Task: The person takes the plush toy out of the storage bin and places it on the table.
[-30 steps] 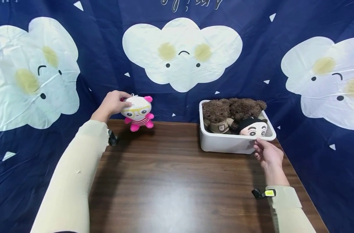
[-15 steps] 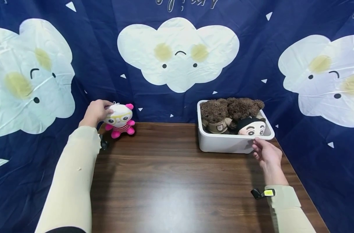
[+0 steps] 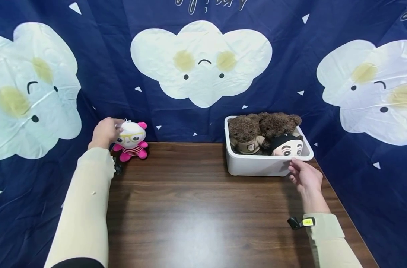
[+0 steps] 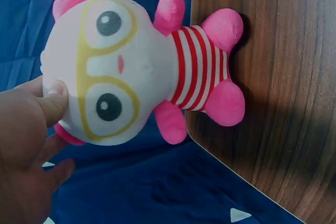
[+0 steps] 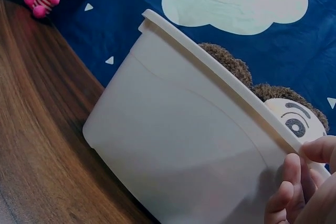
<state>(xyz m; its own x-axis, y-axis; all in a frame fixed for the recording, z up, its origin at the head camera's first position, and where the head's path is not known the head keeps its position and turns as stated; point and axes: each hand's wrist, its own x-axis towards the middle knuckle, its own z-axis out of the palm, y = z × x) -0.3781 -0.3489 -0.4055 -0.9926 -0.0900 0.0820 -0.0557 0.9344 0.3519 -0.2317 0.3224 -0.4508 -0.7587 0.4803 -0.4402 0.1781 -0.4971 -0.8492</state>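
At the table's far left corner my left hand [image 3: 104,132] grips a plush toy [image 3: 132,138] by the head. The toy has pink ears and limbs, yellow glasses and a red-striped body. In the left wrist view the thumb [image 4: 55,100] presses the front of its head, other fingers are behind it, and its feet are right at the tabletop. On the right, my right hand [image 3: 307,178] pinches the front rim of a white plastic bin [image 3: 257,166]. Inside sit two brown teddy bears [image 3: 245,128] and a doll [image 3: 288,148] with a black cap, its lower part hidden.
The brown wooden table [image 3: 176,201] ends at a dark blue curtain [image 3: 176,123] with printed clouds, which rises behind it and on both sides. The bin stands near the table's back right corner.
My left hand has moved left and down with the plush toy, bringing it to the table's back left corner. The right hand keeps its hold on the bin's rim. The head view has shifted slightly.
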